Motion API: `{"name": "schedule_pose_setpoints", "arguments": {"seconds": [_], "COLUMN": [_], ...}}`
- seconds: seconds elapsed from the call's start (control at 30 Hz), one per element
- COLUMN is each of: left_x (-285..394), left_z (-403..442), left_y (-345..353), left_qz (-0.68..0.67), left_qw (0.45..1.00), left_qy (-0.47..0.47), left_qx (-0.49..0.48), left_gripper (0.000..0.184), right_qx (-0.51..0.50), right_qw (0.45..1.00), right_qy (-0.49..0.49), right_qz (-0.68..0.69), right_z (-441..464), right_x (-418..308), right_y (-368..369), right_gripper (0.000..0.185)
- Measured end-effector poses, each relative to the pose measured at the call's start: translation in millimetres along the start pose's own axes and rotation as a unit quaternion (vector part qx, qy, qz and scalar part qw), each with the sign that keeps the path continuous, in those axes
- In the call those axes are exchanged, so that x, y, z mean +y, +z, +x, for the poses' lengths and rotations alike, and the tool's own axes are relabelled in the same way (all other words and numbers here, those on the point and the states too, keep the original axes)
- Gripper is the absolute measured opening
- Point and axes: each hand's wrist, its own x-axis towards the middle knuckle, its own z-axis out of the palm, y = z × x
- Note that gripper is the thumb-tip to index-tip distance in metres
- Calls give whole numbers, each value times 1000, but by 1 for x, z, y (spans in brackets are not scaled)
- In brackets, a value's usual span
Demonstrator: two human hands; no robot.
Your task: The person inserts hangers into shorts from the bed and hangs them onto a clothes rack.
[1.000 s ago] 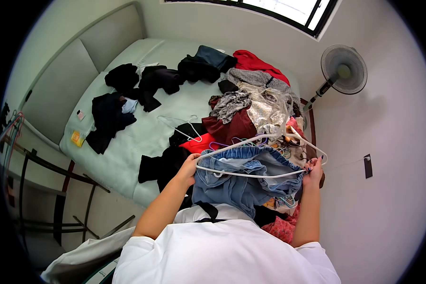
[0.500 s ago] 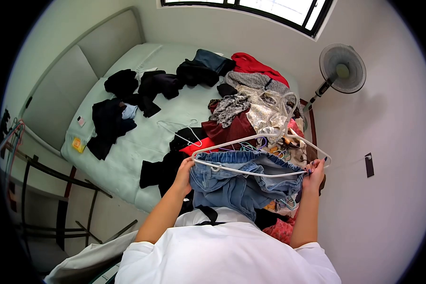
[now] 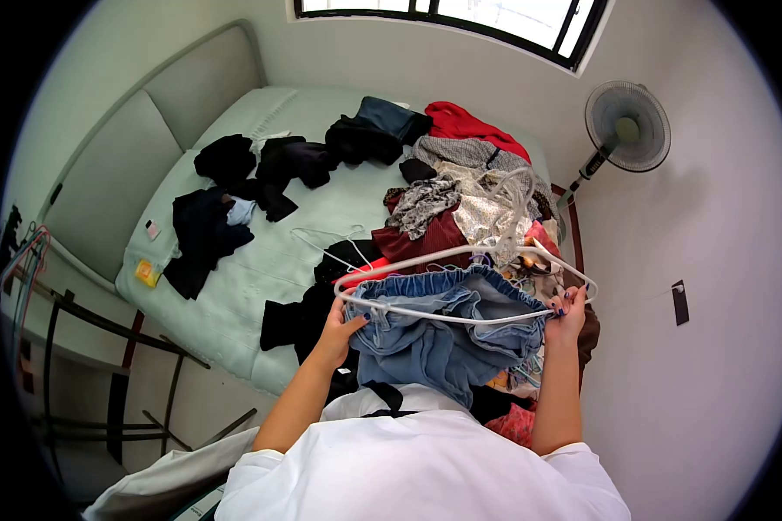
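Left hand (image 3: pixel 332 337): fingers closed on the left edge of a blue denim garment with gathered waistband (image 3: pixel 430 349); whether they also grip the hanger, cannot tell. Right hand (image 3: pixel 566 319): fingers pinched at the garment's right edge and the right end of a white plastic hanger (image 3: pixel 478 320). Garment held between both hands, hanger's lower bar across it. Far: dark red striped garment (image 3: pixel 421 240) on pale green bed (image 3: pixel 261 265).

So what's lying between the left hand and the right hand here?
A blue denim garment and a white hanger span the stretch between the left hand and the right hand, as the head view shows.
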Motion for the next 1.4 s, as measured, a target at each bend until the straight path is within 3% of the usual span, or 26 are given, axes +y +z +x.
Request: {"name": "schedule_pose_setpoints", "arguments": {"seconds": [0.1,0.2,0.23,0.3,0.37,0.4,0.57,0.8,0.87,1.03,1.23,1.4], "left_x": [8,24,28,37,44,44,68,122,125,108,65,19], "left_z": [-6,-13,-15,-19,-30,-37,-95,-213,-249,-328,-413,-497], "left_y": [-5,-10,-10,-7,4,6,32,59,64,73,104,150], "left_qz": [7,141,200,173,140,109,38,97,108,100,77,92], "left_qw": [1000,980,957,952,951,955,924,834,810,749,706,662], "left_qy": [12,137,207,251,273,269,335,489,511,556,565,580], "left_qx": [-4,-35,-16,-8,27,56,181,237,267,345,419,465], "left_gripper": [70,73,69,60,23,20,29,33,33,33,34,34], "right_qx": [-22,-95,-100,-176,-192,-202,-276,-427,-413,-498,-513,-542], "right_qw": [998,991,990,978,974,971,954,885,885,831,809,756], "right_qy": [24,25,31,37,52,57,67,144,191,236,283,359], "right_qz": [60,92,90,102,106,110,92,119,96,78,53,75], "right_z": [1,-7,-7,-7,-9,-11,-27,-64,-85,-131,-193,-244], "right_x": [-4,-10,-11,-11,-10,-10,-19,-7,-5,3,2,-9], "right_y": [0,11,13,17,26,31,68,129,147,172,172,148], "right_gripper": [39,38,38,38,37,37,34,28,31,30,29,27]}}
